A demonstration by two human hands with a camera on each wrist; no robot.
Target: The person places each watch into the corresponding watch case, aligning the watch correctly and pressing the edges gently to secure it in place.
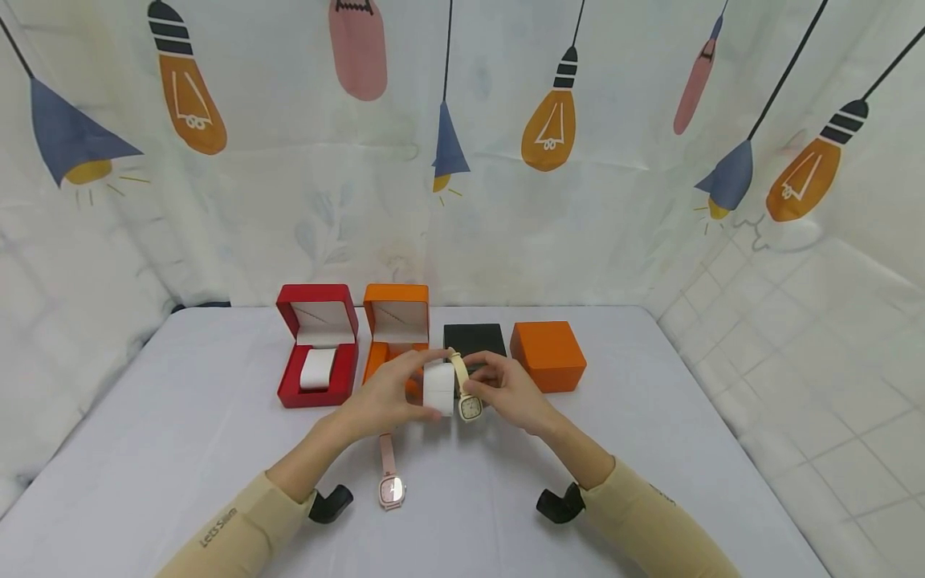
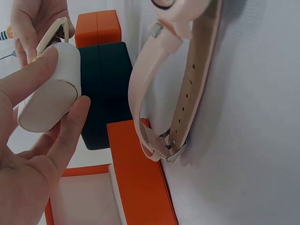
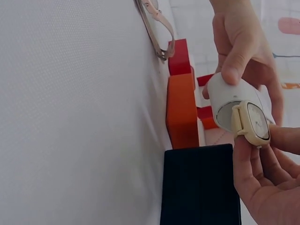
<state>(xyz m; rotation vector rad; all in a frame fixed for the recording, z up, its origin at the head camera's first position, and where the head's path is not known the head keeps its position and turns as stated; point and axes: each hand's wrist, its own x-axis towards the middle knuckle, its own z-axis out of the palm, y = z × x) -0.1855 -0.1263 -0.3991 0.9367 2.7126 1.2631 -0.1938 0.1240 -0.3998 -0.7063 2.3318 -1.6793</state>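
My left hand (image 1: 386, 395) grips a white watch cushion (image 1: 438, 390) between thumb and fingers, holding it above the table. Beside it, my right hand (image 1: 515, 392) pinches a cream watch (image 1: 470, 407) by its strap, the square dial hanging at the lower end. In the right wrist view the watch case (image 3: 255, 123) overlaps the end of the cushion (image 3: 233, 96). A pink watch (image 1: 391, 490) with its strap buckled lies on the table, nearer me than the left hand. Behind the left hand stands an open orange box (image 1: 396, 294), its inside partly hidden by that hand.
At the left, an open red box (image 1: 289, 395) has a white cushion (image 1: 318, 368) in it. A dark green box (image 1: 473, 337) sits behind the hands, and an orange box (image 1: 549, 356) with its lid down stands to its right. A printed curtain (image 1: 289, 201) hangs behind the table.
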